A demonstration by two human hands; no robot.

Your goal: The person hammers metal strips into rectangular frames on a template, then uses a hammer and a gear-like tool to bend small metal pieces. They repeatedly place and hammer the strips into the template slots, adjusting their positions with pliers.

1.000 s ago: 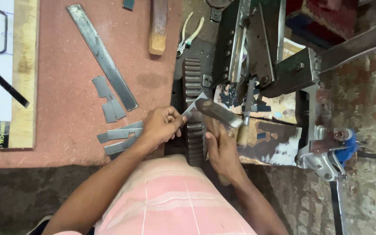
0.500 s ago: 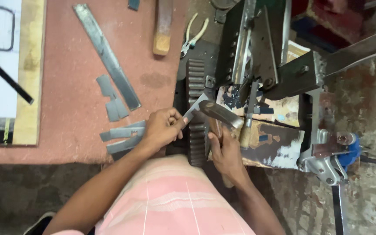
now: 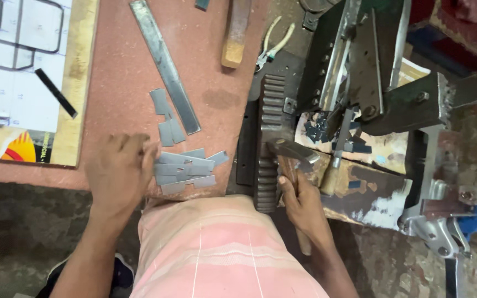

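My left hand (image 3: 120, 175) lies back-up on the red tabletop, its fingertips at the left end of a pile of several short grey metal strips (image 3: 187, 168). Whether the fingers pinch a strip is hidden under the hand. My right hand (image 3: 303, 203) grips the wooden handle of a hammer. The hammer's steel head (image 3: 295, 150) rests by the right side of a dark ridged metal block (image 3: 268, 118). No strip lies on the block under the hammer.
A long steel bar (image 3: 164, 65) and two more strips (image 3: 167, 118) lie above the pile. Pliers (image 3: 271, 45) and a wooden handle (image 3: 235, 34) sit farther back. A board with paper (image 3: 75, 83) is at left, a dark metal machine (image 3: 371, 72) at right.
My left hand has left the ridged block, where it held a small metal piece by the hammer, and has swung left to the strip pile. The hammer stays in my right hand.
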